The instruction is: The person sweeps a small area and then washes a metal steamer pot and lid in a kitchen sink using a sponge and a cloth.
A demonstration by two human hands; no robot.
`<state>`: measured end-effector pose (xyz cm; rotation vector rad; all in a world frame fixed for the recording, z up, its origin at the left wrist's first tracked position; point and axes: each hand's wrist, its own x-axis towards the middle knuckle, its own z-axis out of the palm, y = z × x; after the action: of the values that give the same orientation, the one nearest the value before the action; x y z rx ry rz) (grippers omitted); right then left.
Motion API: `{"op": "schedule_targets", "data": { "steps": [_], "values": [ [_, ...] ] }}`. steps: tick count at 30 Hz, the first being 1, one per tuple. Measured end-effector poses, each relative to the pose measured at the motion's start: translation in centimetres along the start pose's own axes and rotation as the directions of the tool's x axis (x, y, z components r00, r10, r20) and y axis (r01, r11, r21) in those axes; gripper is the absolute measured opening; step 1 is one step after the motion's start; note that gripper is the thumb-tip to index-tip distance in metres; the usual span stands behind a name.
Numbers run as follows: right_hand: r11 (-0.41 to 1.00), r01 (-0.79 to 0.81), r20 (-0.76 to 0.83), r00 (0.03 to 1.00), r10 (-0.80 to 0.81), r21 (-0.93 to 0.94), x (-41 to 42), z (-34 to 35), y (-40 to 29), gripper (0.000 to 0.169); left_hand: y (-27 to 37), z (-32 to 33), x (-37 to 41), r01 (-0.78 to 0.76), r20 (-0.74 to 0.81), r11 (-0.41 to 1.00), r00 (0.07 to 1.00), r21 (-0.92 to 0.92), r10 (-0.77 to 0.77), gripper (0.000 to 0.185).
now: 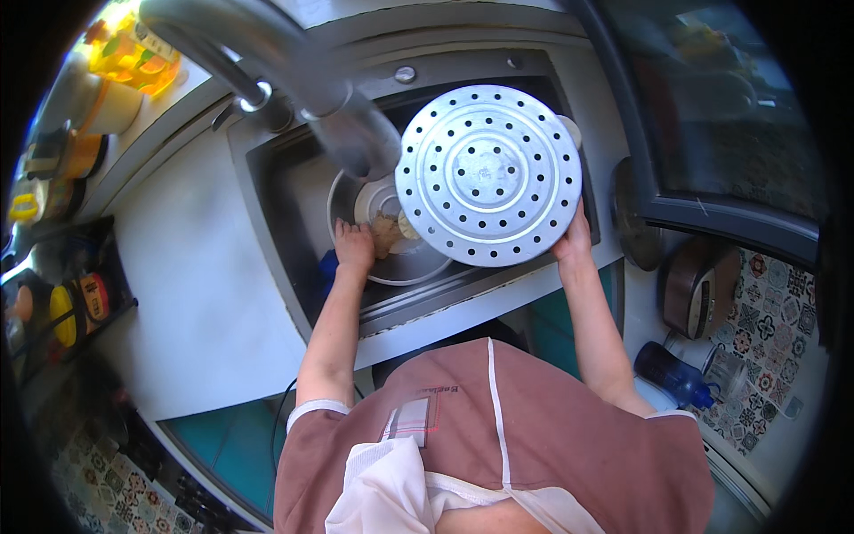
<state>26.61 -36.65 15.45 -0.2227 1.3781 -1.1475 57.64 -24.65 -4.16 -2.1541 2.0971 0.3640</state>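
Observation:
My right hand point(575, 237) grips the lower right edge of a round aluminium steamer plate point(484, 143) with several punched holes. The plate is held up over the right half of the sink, and it covers part of a metal bowl point(413, 272) below. My left hand point(355, 245) lies over the bowl's left rim, with its fingertips at the inner edge. Inside the bowl, close to those fingers, is a light-brown lump point(385, 233) that I cannot identify. A pale yellow piece point(407, 227) shows beside it, partly hidden by the plate.
The faucet point(353, 133) hangs over the bowl, blurred. The sink point(287, 167) is set into a white counter point(193, 287). Bottles and jars line the left side, including a yellow-orange bottle point(137, 57). To the right are a dark window frame point(727, 220) and a blue bottle point(674, 374).

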Motion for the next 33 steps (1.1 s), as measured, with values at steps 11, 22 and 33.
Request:
{"op": "schedule_targets", "data": {
  "steps": [11,22,33],
  "values": [
    [0.863,-0.505,0.125,0.857,0.500,0.011,3.9,2.5,9.1,0.033,-15.5,-20.0,9.2,0.104,-0.806,0.878,0.358,-0.467,-0.471,0.028],
    [0.885,-0.465,0.194,0.868,0.458,-0.010,4.0,3.6,10.6,0.033,-21.4,-19.2,10.7,0.024,-0.634,0.780,0.567,-0.625,-0.526,0.027],
    [0.921,-0.379,0.064,0.925,0.374,0.087,3.5,1.6,12.4,0.040,3.9,-15.6,4.0,0.106,-0.028,0.839,0.989,-0.533,-0.143,0.060]
  ]
}}
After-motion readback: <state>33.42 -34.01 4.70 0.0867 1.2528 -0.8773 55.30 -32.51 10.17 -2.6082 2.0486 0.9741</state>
